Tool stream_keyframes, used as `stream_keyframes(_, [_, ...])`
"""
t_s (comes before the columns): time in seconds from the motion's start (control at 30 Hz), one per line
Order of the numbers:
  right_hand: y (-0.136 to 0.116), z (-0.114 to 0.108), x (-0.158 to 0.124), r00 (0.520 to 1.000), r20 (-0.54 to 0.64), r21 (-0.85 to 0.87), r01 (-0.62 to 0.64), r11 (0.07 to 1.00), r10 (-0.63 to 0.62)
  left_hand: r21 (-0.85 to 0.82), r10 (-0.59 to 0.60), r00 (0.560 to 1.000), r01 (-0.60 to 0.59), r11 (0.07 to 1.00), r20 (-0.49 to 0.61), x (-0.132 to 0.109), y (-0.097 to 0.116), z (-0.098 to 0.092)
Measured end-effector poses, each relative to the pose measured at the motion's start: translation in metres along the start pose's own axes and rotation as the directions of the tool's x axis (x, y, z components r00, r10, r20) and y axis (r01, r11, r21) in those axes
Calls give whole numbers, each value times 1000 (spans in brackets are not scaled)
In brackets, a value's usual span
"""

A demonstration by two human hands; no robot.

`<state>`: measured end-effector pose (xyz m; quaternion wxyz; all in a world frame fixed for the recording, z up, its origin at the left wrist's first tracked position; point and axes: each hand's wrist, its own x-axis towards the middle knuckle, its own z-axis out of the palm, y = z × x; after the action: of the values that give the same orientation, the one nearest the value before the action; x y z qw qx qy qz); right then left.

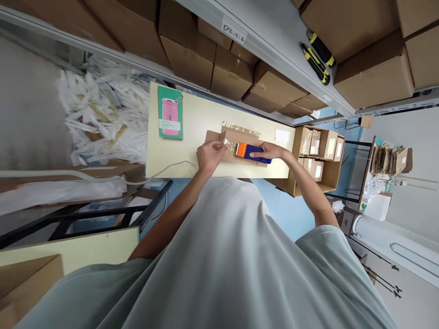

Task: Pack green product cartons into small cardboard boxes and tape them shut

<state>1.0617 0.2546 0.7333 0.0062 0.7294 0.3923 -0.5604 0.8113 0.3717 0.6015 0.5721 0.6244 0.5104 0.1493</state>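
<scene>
A small brown cardboard box point(240, 136) lies on the pale yellow table, in front of my body. My right hand point(269, 151) is wrapped round a blue and orange tape dispenser point(255, 153), whose toothed orange end points left over the box. Shiny clear packing tape point(230, 145) runs across the cardboard between the dispenser and my left hand point(209, 155). The left fingers are pinched together at the tape's left end, touching the box's left side. Another strip of tape shows along the box's far edge.
A green box point(170, 112) with a pink cup picture lies at the table's point(202, 112) left. An open carton point(297, 180) of small boxes stands at the right. Above the far edge, a shelf point(274, 34) carries cartons and two yellow-black cutters point(318, 57). A white cable point(171, 165) crosses the left front.
</scene>
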Motion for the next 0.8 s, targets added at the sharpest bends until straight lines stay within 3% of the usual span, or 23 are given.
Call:
stream_keyframes(0.1, [0, 0, 0, 1000, 17, -22, -14, 1000, 15, 30, 32, 999, -31, 999, -29, -2, 7, 8])
stream_keyframes(0.27, [1, 0, 6, 998, 49, -77, 39, 996, -35, -21, -16, 996, 15, 1000, -88, 0, 6, 15])
stream_keyframes(0.4, [4, 1, 11, 996, -5, -153, 92, 984, -94, 30, -42, 988, 47, 998, -149, -1, 6, 17])
stream_keyframes(0.5, [14, -5, 1, 991, 18, -99, 133, 986, -132, 82, -49, 982, 65, 995, -184, -3, 8, 19])
stream_keyframes(0.63, [54, -22, -36, 984, 155, 111, 75, 991, -92, 114, -48, 973, 75, 991, -224, -3, 8, 23])
stream_keyframes(0.8, [130, -46, -81, 974, 227, 248, -42, 968, -16, 162, -14, 966, 58, 985, -259, -1, 0, 24])
